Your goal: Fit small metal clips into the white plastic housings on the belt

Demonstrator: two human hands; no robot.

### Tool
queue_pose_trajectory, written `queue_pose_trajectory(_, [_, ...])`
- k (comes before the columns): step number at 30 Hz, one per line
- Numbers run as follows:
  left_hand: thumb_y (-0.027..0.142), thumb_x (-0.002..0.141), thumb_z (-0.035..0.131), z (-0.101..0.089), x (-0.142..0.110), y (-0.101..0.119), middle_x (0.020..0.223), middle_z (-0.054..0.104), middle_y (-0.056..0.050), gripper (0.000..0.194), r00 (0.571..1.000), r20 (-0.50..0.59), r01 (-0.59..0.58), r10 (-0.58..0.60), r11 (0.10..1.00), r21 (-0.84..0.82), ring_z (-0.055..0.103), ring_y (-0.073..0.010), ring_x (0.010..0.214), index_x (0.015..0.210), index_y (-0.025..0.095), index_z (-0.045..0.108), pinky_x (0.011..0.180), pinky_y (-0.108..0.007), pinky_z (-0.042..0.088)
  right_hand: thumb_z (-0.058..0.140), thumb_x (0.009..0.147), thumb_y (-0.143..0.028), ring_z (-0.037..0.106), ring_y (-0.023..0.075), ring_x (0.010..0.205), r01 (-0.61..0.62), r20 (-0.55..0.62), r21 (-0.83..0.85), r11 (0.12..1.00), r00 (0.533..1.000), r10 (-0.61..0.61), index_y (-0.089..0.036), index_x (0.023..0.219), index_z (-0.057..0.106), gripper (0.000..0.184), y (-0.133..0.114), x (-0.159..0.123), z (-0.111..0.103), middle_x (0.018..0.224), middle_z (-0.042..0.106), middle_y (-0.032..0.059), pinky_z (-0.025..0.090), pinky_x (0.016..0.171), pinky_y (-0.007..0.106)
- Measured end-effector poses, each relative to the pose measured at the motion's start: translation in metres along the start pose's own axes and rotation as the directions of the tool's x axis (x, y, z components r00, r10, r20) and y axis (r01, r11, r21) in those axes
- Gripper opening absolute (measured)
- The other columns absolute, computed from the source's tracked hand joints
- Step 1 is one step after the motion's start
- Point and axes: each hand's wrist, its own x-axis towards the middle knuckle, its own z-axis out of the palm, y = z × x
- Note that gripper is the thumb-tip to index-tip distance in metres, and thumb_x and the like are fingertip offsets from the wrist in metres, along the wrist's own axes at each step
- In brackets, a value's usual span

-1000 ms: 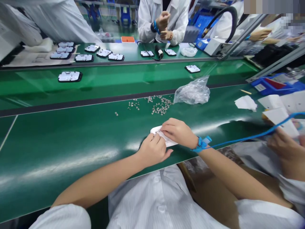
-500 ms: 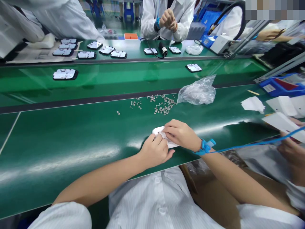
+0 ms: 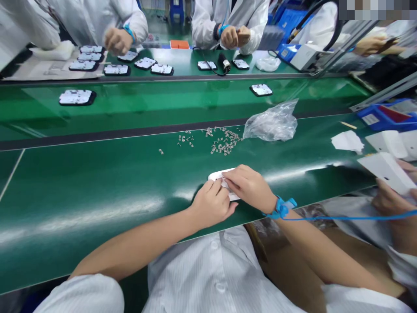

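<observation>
A white plastic casing (image 3: 215, 175) with rounded corners lies on the green bench in front of me, largely covered by both hands. My left hand (image 3: 211, 203) is closed against its left and near side, fingers curled onto the casing and thumb sticking out to the right. From the right, my right hand (image 3: 250, 186) reaches over the casing with its fingertips pinched together close to the left fingers. Whatever sits in that pinch is hidden. A blue wrist strap (image 3: 282, 208) with a cord circles my right wrist. Beyond the casing lie many small metal pieces (image 3: 226, 142), loosely scattered.
A clear plastic bag (image 3: 272, 122) lies right of the metal pieces. Behind runs a green conveyor (image 3: 169, 102) carrying black-and-white units (image 3: 77, 97). Co-workers sit across it; one's hand (image 3: 119, 41) is over more units. At right are white paper (image 3: 347, 141), a blue bin (image 3: 386, 115) and a neighbour's hands.
My hands stay almost in place on the casing. The units on the conveyor have shifted left. A co-worker's hand has come in over the far-left units, and the middle co-worker's hands have lowered.
</observation>
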Motion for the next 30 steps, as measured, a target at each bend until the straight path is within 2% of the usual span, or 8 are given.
queue_pose_trajectory(4, [0.038, 0.094, 0.061, 0.0010, -0.0010, -0.0001, 0.088, 0.068, -0.012, 0.031, 1.000, 0.006, -0.004, 0.004, 1.000, -0.015, 0.065, -0.0331, 0.107, 0.082, 0.011, 0.073, 0.083, -0.041, 0.048, 0.057, 0.099, -0.011, 0.061, 0.0210, 0.082, -0.028, -0.061, 0.001, 1.000, 0.998, 0.028, -0.014, 0.105, 0.068, 0.013, -0.0020, -0.0052, 0.0034, 0.085, 0.071, 0.0061, 0.051, 0.078, 0.036])
queue_pose_trajectory(8, [0.035, 0.094, 0.060, 0.0007, 0.0001, -0.0007, 0.090, 0.069, -0.012, 0.029, 1.000, 0.021, 0.004, -0.004, 0.999, -0.034, 0.064, -0.0325, 0.111, 0.083, 0.012, 0.073, 0.083, -0.041, 0.048, 0.056, 0.099, -0.011, 0.061, 0.0202, 0.081, -0.030, -0.065, 0.015, 0.999, 0.997, 0.031, -0.014, 0.104, 0.068, 0.013, -0.0023, -0.0036, 0.0025, 0.084, 0.071, 0.0053, 0.051, 0.077, 0.035])
queue_pose_trajectory(18, [0.030, 0.095, 0.058, 0.0015, 0.0005, -0.0016, 0.086, 0.067, -0.009, 0.026, 0.999, 0.050, 0.021, -0.018, 0.997, -0.069, 0.062, -0.0272, 0.100, 0.079, 0.014, 0.070, 0.078, -0.039, 0.043, 0.050, 0.101, -0.013, 0.063, 0.0203, 0.083, -0.034, 0.009, 0.044, 0.998, 0.999, 0.034, -0.017, 0.103, 0.072, 0.022, -0.0045, -0.0015, -0.0006, 0.084, 0.072, 0.0054, 0.052, 0.079, 0.035])
queue_pose_trajectory(23, [0.030, 0.095, 0.058, 0.0053, -0.0006, -0.0008, 0.081, 0.065, -0.008, 0.027, 0.999, 0.028, 0.037, -0.035, 0.997, -0.066, 0.061, -0.0243, 0.091, 0.076, 0.014, 0.068, 0.075, -0.039, 0.041, 0.047, 0.101, -0.013, 0.063, 0.0211, 0.084, -0.034, 0.098, 0.033, 0.999, 0.995, 0.031, -0.018, 0.100, 0.072, 0.026, -0.0053, 0.0004, -0.0016, 0.087, 0.073, 0.0070, 0.051, 0.077, 0.036])
queue_pose_trajectory(25, [0.031, 0.095, 0.058, 0.0058, -0.0003, -0.0008, 0.081, 0.065, -0.008, 0.028, 0.999, 0.026, 0.037, -0.035, 0.998, -0.055, 0.062, -0.0256, 0.095, 0.076, 0.013, 0.069, 0.077, -0.039, 0.042, 0.047, 0.101, -0.013, 0.062, 0.0209, 0.083, -0.043, 0.054, 0.039, 0.998, 0.998, 0.041, -0.018, 0.101, 0.071, 0.025, -0.0046, -0.0006, -0.0019, 0.086, 0.073, 0.0065, 0.051, 0.077, 0.036])
queue_pose_trajectory(28, [0.033, 0.096, 0.057, 0.0052, 0.0000, -0.0012, 0.084, 0.066, -0.009, 0.029, 0.999, 0.038, 0.030, -0.028, 0.998, -0.050, 0.062, -0.0274, 0.100, 0.080, 0.012, 0.070, 0.078, -0.040, 0.042, 0.050, 0.100, -0.015, 0.061, 0.0221, 0.089, -0.128, -0.069, 0.050, 0.990, 0.989, 0.132, -0.019, 0.105, 0.067, 0.018, -0.0039, -0.0012, -0.0033, 0.093, 0.071, 0.0074, 0.051, 0.081, 0.037])
queue_pose_trajectory(30, [0.034, 0.097, 0.055, 0.0038, 0.0001, -0.0014, 0.083, 0.065, -0.008, 0.030, 0.998, 0.050, 0.028, -0.025, 0.999, -0.043, 0.061, -0.0260, 0.094, 0.081, 0.012, 0.069, 0.074, -0.040, 0.040, 0.054, 0.099, -0.016, 0.059, 0.0248, 0.094, -0.165, -0.072, 0.007, 0.986, 0.984, 0.165, -0.018, 0.105, 0.066, 0.014, -0.0046, 0.0004, -0.0046, 0.099, 0.071, 0.0086, 0.050, 0.085, 0.040])
